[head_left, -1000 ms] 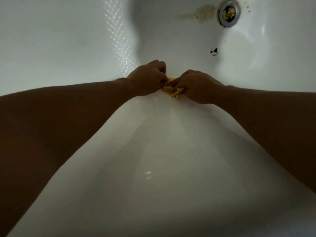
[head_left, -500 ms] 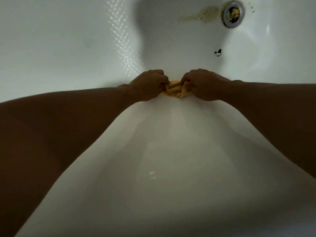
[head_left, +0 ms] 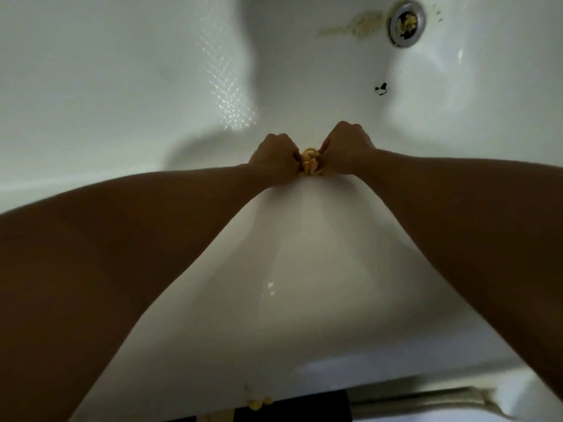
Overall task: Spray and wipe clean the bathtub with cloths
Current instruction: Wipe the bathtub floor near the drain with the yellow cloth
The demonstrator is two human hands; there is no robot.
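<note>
**Cloth bunched tight over bathtub floor**

You hold the yellow cloth between both fists at the centre of the view, out in front of you and over the tub's white inner surface. Whether it touches the enamel cannot be told. Its long axis runs across the view, from one fist to the other. Only a short, twisted wad shows in the gap, and both ends are hidden inside your grip.

Your left hand is clenched with its knuckles up, fingers curled fully round the cloth's left end. Your right hand is clenched the same way round the right end and sits slightly higher in the view. The two fists are nearly touching, with just the wad between them. Both bare forearms reach in from the lower corners and converge on the cloth, wrists roughly straight.

At upper right is the drain, a metal ring with yellowish matter inside it. A yellowish smear lies just to its left. A small dark mark sits on the enamel between the drain and your right hand. A patch of diamond-patterned light falls on the tub wall above and to the left of your left hand. At the bottom edge, small yellow bits lie on the near rim beside a dark object too cropped to identify.
</note>
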